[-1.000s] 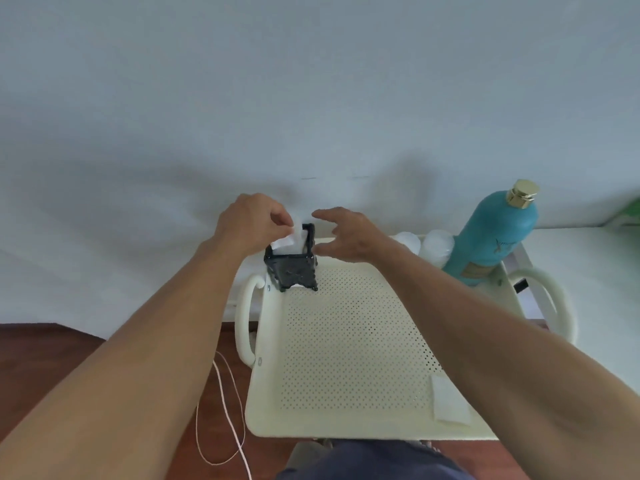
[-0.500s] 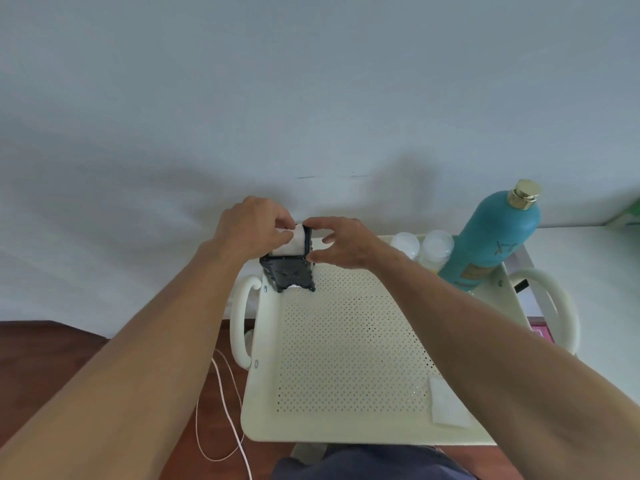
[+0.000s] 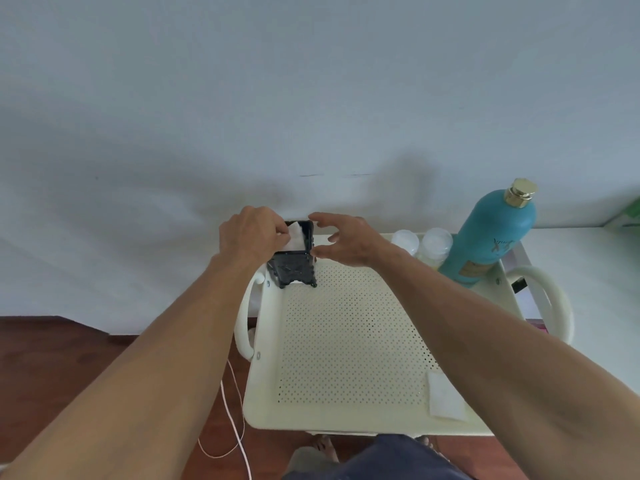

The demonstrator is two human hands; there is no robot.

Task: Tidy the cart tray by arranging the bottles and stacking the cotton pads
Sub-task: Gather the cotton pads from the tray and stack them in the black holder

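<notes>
- the cart tray (image 3: 346,415), cream with a perforated floor, stands against a pale wall, with a looped handle on either side.
- a small black box (image 3: 294,268) sits in the far left corner of the tray, its top open.
- the left hand (image 3: 251,235) is at the box's left rim; its fingers (image 3: 281,233) are pinched on a white cotton pad (image 3: 296,236) that lies partly inside the open top.
- the right hand (image 3: 349,242) hovers just right of the box, fingers spread apart and curved, holding nothing; whether the thumb touches the box's side cannot be told.
- a second cotton pad (image 3: 445,396) lies flat in the near right corner of the tray, beside the right forearm.
- a tall teal bottle (image 3: 491,237) with a gold cap stands upright in the far right corner.
- two small white-capped bottles (image 3: 420,242) stand side by side just left of the teal one, along the far edge.
- a thin white cable (image 3: 237,420) trails over the wooden floor left of the cart.
</notes>
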